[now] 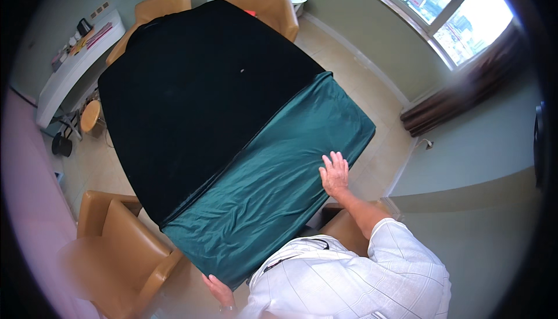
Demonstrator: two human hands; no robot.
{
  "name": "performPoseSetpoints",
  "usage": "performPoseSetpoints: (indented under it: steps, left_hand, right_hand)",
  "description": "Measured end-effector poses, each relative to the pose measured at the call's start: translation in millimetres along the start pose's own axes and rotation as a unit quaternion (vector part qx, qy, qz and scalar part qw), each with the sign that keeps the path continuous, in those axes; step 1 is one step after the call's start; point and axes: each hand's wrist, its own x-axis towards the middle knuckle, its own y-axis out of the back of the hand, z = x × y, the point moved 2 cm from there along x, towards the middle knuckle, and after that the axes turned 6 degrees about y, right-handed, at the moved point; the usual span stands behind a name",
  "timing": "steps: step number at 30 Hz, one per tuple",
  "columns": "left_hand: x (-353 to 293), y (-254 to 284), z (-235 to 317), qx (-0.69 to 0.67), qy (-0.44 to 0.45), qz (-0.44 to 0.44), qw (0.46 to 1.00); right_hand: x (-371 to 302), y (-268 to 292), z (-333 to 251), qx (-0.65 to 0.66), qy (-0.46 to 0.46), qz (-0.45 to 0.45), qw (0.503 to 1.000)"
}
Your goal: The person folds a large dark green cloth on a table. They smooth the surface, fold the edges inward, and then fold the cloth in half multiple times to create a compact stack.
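A large black cloth [197, 98] covers most of the table. Across the near end lies a shiny teal-green cloth [279, 156], wrinkled all over, its long side meeting the black along a diagonal line. My right hand [334, 175] rests palm down on the green cloth near its right-hand edge, fingers stretched out. Down at the near left corner, my left hand [219, 291] touches the edge of the green cloth. Its visible fingers are extended, and part of that hand is hidden by the cloth and the frame's lower area.
Tan armchairs stand around the table: one at the near left [131, 243], another at the far side [261, 2]. A curved white counter [81, 60] with a kettle runs along the left wall. A round stool [91, 116] sits below it. A brown curtain [465, 95] hangs by the window.
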Motion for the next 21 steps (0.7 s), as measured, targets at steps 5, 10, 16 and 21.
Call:
performPoseSetpoints:
  steps: [5,10,16,21]
  left_hand:
    - [-11,-4,12,-0.011,0.007,-0.014,1.0]
    - [-11,-5,37,0.222,-0.079,0.122,0.964]
    - [-8,-104,193,0.206,-0.291,0.077,0.931]
    - [-50,-230,282,0.209,-0.347,-0.048,0.913]
  right_hand:
    - [-3,5,78,-0.033,-0.158,-0.069,0.984]
    - [26,10,120,-0.045,-0.173,-0.064,0.982]
    - [89,-14,179,-0.028,-0.115,0.011,0.993]
    - [138,-21,233,0.052,-0.112,-0.011,0.992]
